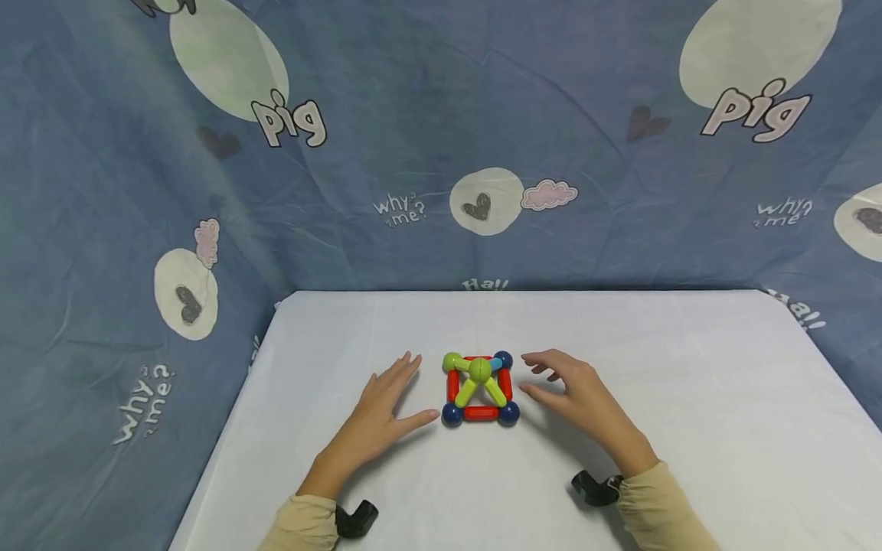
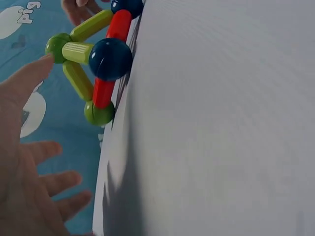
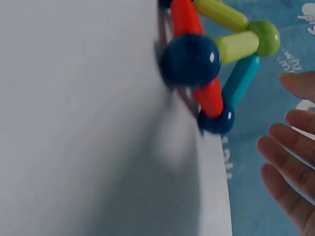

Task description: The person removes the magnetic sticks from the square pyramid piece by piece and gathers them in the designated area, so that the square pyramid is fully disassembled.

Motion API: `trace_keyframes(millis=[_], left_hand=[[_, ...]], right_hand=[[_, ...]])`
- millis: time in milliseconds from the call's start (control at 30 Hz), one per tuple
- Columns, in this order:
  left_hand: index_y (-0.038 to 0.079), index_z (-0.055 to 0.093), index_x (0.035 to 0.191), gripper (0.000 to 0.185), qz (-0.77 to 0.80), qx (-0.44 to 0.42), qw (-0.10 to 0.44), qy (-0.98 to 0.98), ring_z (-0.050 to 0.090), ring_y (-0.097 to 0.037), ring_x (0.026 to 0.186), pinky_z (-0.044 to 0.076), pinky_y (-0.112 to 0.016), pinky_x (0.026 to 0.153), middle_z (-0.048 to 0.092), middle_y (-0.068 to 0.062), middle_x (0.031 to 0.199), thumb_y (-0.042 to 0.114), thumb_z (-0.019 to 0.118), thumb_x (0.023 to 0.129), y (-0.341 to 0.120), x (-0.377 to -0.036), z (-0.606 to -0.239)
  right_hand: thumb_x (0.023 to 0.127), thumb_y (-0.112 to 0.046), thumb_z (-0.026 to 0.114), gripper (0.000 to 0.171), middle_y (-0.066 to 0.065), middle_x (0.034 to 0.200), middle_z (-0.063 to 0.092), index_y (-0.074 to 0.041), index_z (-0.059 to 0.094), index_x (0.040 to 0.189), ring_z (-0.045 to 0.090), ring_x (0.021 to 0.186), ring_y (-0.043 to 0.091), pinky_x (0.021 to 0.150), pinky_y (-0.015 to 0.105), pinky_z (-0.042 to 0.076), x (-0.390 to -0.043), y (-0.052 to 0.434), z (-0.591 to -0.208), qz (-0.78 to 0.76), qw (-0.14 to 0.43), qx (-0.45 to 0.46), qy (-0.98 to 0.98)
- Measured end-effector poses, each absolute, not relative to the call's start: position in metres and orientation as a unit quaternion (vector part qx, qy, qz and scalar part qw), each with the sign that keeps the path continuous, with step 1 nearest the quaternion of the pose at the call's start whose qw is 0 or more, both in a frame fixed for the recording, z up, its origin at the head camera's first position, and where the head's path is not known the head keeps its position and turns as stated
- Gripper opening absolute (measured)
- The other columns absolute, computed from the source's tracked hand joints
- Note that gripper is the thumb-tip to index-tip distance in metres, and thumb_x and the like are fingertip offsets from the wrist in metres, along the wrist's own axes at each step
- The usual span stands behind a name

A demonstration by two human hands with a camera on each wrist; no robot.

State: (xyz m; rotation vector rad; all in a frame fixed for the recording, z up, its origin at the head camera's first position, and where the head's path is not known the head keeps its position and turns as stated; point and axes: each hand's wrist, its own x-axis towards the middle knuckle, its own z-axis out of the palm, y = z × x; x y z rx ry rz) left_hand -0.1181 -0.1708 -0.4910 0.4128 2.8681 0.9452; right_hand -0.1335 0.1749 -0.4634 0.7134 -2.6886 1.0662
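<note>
A small pyramid toy (image 1: pixel 479 389) of rods and balls stands on the white table (image 1: pixel 689 398). Its square base has red rods and dark blue and green corner balls; green and teal rods rise to a green top ball (image 1: pixel 480 370). My left hand (image 1: pixel 394 398) lies flat just left of it, fingers straight, holding nothing. My right hand (image 1: pixel 551 383) hovers just right of it with loosely spread fingers, touching nothing. The left wrist view shows the pyramid toy (image 2: pixel 101 64) beyond my left hand (image 2: pixel 29 162). The right wrist view shows the pyramid toy (image 3: pixel 211 64) beside my right hand's fingers (image 3: pixel 290 172).
A blue printed cloth (image 1: pixel 441 138) hangs behind and around the table. The table's far edge (image 1: pixel 524 291) runs behind the toy. Black wrist camera mounts (image 1: pixel 596 488) sit at both sleeves.
</note>
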Motion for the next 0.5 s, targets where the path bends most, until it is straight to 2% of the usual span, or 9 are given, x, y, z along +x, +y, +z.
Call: trace_keyframes(millis=[200, 367, 400, 500], left_hand=[[0.037, 0.032, 0.162, 0.101, 0.382, 0.132, 0.086, 0.911, 0.022, -0.029, 0.16, 0.022, -0.064, 0.124, 0.026, 0.007, 0.171, 0.068, 0.079, 0.078, -0.153, -0.127, -0.493], [0.037, 0.035, 0.16, 0.1, 0.414, 0.147, 0.092, 0.894, 0.028, -0.023, 0.158, 0.03, -0.063, 0.122, 0.032, 0.009, 0.167, 0.062, 0.084, 0.077, -0.142, -0.135, -0.496], [0.035, 0.036, 0.16, 0.1, 0.415, 0.155, 0.091, 0.892, 0.029, -0.024, 0.157, 0.031, -0.063, 0.122, 0.033, 0.009, 0.166, 0.062, 0.085, 0.076, -0.14, -0.137, -0.497], [0.033, 0.035, 0.16, 0.104, 0.405, 0.177, 0.092, 0.892, 0.025, -0.025, 0.159, 0.021, -0.06, 0.127, 0.031, 0.008, 0.167, 0.061, 0.087, 0.075, -0.135, -0.142, -0.5]], right_hand=[[0.087, -0.016, 0.084, 0.046, 0.009, 0.117, 0.073, -0.007, 0.068, 0.129, 0.072, 0.097, 0.024, 0.082, 0.036, 0.062, -0.142, 0.152, -0.457, 0.404, 0.045, 0.27, -0.873], [0.087, -0.017, 0.085, 0.048, 0.009, 0.113, 0.07, -0.01, 0.066, 0.131, 0.07, 0.096, 0.021, 0.082, 0.034, 0.062, -0.147, 0.137, -0.453, 0.414, 0.029, 0.281, -0.865], [0.087, -0.017, 0.084, 0.049, 0.009, 0.113, 0.07, -0.011, 0.065, 0.132, 0.07, 0.096, 0.02, 0.082, 0.034, 0.062, -0.148, 0.135, -0.452, 0.413, 0.026, 0.28, -0.867], [0.086, -0.017, 0.085, 0.051, 0.006, 0.114, 0.068, -0.013, 0.065, 0.133, 0.069, 0.094, 0.019, 0.082, 0.035, 0.062, -0.149, 0.129, -0.45, 0.405, 0.019, 0.279, -0.87]])
